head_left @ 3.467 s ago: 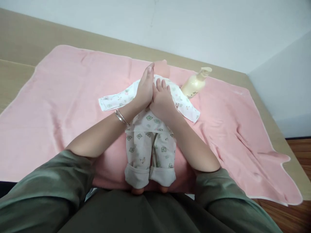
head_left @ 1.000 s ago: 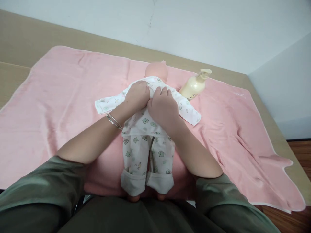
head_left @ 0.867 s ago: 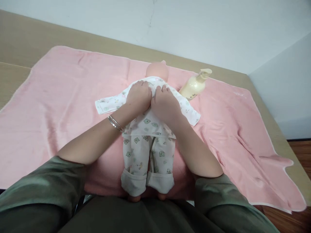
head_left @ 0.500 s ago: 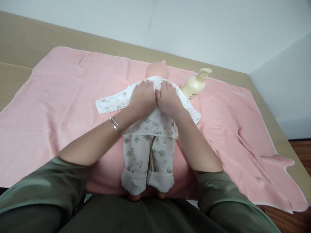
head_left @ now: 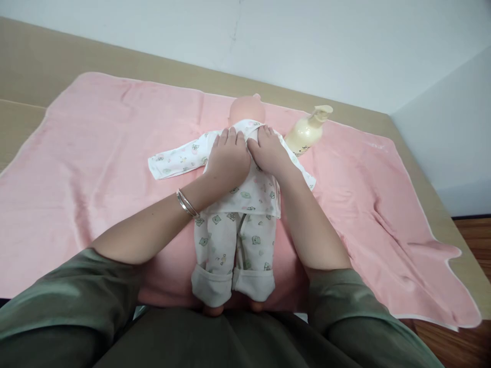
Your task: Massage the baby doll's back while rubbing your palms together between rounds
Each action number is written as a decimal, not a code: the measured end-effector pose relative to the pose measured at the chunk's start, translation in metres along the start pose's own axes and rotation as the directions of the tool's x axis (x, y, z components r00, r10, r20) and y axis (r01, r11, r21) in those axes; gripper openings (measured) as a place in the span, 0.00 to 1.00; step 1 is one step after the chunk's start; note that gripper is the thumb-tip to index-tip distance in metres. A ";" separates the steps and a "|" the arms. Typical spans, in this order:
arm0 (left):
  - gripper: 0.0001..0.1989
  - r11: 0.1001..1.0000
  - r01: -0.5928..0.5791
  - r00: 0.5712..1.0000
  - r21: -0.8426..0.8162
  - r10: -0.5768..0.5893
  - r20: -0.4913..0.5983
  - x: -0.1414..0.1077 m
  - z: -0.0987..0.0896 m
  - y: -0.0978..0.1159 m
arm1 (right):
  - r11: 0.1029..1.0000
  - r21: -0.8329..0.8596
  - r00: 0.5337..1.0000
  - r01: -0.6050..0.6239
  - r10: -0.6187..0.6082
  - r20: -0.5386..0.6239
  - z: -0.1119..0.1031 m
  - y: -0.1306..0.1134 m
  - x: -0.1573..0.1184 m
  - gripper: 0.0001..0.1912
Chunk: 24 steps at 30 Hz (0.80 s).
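Note:
A baby doll (head_left: 245, 108) lies along the middle of a pink blanket (head_left: 115, 138), head away from me and feet near my body. It wears a white printed top (head_left: 253, 197) and matching trousers (head_left: 255, 245) with turned-up cuffs. My left hand (head_left: 229, 157) lies flat on the chest of the top, fingers stretched toward the collar. Beside it, my right hand (head_left: 270, 152) rests on the other side of the chest, thumb apart from the fingers. Neither hand grips anything that I can see. The doll's sleeves spread out to both sides.
A cream pump bottle (head_left: 307, 132) leans or lies on the blanket right of the doll's shoulder. The wooden table edge (head_left: 456, 245) shows at the right, and a white wall (head_left: 326, 46) stands behind.
My left hand has shifted slightly right and flattened on the top, with its fingers straighter. My right hand has moved slightly right, and more of the collar shows.

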<state>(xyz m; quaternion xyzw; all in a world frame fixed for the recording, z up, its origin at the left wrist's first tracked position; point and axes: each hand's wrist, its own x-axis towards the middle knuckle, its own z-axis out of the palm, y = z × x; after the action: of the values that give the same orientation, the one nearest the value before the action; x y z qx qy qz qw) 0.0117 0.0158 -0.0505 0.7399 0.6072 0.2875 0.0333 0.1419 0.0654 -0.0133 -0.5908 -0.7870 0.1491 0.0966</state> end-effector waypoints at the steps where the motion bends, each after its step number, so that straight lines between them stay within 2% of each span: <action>1: 0.26 1.000 0.007 1.000 0.004 -0.007 0.012 0.003 -0.002 -0.002 | 1.000 -0.019 1.000 0.006 -0.006 -0.010 0.000 -0.003 -0.003 0.36; 6: 0.20 0.994 0.107 0.985 -0.023 -0.103 0.135 0.027 -0.021 -0.022 | 0.988 -0.145 0.998 0.045 -0.051 -0.041 -0.008 -0.034 -0.039 0.26; 9: 0.19 0.986 0.159 0.976 -0.049 -0.150 0.160 0.035 -0.026 -0.029 | 0.983 -0.173 0.996 0.063 -0.073 -0.052 -0.010 -0.043 -0.050 0.21; 14: 0.22 0.994 0.089 0.988 0.068 -0.097 0.120 0.025 -0.021 -0.017 | 0.996 -0.085 0.997 0.023 -0.030 -0.077 -0.003 -0.023 -0.025 0.25; 18: 0.26 0.995 -0.036 0.997 0.094 0.029 0.078 0.004 -0.016 0.001 | 1.000 0.005 0.992 -0.015 0.015 -0.124 0.004 -0.004 -0.003 0.29; 21: 0.27 0.994 -0.087 0.993 0.064 0.082 0.082 -0.002 -0.015 0.005 | 1.000 0.005 0.991 0.008 -0.008 -0.130 0.006 -0.002 -0.002 0.29; 24: 0.24 0.998 -0.062 0.993 0.022 0.059 0.104 0.009 -0.017 -0.005 | 0.998 -0.054 0.990 0.017 -0.025 -0.141 0.003 -0.011 -0.013 0.28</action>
<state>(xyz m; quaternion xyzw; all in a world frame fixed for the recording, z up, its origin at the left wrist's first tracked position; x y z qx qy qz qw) 0.0005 0.0201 -0.0344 0.7723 0.5855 0.2420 0.0468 0.1348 0.0495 -0.0119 -0.5940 -0.7879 0.0849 0.1383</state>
